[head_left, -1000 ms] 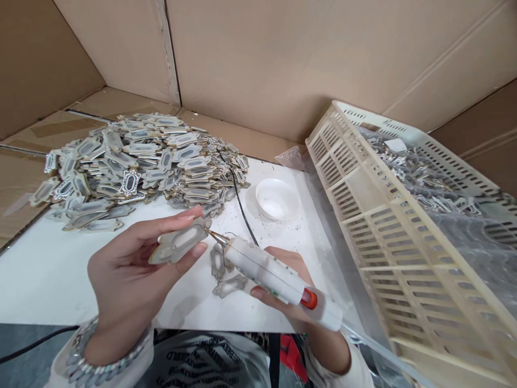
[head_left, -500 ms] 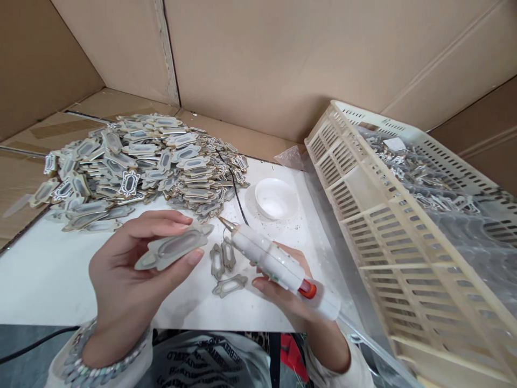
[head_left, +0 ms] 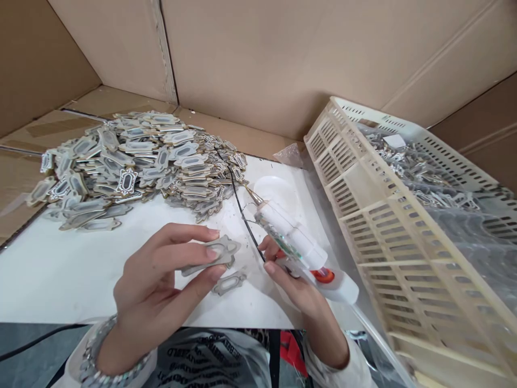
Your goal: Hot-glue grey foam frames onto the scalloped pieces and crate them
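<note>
Held frame [head_left: 228,247] in left hand [head_left: 147,285], glue gun [head_left: 293,231] in right hand [head_left: 301,293].
I've got left thumb and fingertips pinching the held frame, right fingers curled round the glue gun, nozzle [head_left: 254,196] apart. Loose frame [head_left: 219,287] on worktop [head_left: 52,280] between hands; frame pile [head_left: 149,161] beyond.

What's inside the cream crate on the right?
The crate holds a jumble of small silvery pieces, a pale flat scrap on top, and translucent plastic. Whatever lies beneath them, including most of the floor, is covered.
</note>
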{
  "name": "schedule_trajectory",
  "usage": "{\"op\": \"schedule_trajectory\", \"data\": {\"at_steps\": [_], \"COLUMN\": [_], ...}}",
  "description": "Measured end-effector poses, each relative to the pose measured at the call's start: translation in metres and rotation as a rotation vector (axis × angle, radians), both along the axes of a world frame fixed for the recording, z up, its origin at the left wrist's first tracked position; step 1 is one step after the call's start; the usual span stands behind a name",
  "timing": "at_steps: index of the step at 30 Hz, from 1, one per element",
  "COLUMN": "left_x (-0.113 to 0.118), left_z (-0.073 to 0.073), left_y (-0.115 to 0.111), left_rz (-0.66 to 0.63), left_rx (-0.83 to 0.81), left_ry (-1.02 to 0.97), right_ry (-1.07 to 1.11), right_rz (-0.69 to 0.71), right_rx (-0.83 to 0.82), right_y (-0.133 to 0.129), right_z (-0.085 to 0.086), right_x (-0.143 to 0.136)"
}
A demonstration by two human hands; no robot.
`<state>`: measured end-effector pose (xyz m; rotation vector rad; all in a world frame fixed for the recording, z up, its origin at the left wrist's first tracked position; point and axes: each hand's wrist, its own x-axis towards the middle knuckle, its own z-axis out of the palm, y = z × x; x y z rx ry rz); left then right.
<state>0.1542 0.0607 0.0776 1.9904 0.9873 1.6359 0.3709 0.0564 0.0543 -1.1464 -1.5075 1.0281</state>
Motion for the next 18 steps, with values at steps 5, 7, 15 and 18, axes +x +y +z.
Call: {"op": "schedule_trajectory", "data": {"at_steps": [5,7,15,18], "left_x": [0.0,0.0,-0.002,-0.004], "left_z": [0.002,0.003,0.0,-0.002], "left_y": [-0.004,-0.005,-0.003,-0.001], "left_rz": [0.062,0.074,0.073,0.045], "left_rx": [0.012,0.014,0.025,0.033], "left_ry": [0.079,0.072,0.068,0.049], "right_ry": [-0.028,-0.025,-0.05,-0.081], "right_rz": [0.011,0.027,0.015,0.028], "right_rx": [-0.043,-0.067,-0.054,-0.067], "right_y": [0.001,0.001,-0.002,-0.003], "right_z": [0.007,0.008,-0.002,-0.003], "right_x": [0.0,0.002,0.005,0.006]}}
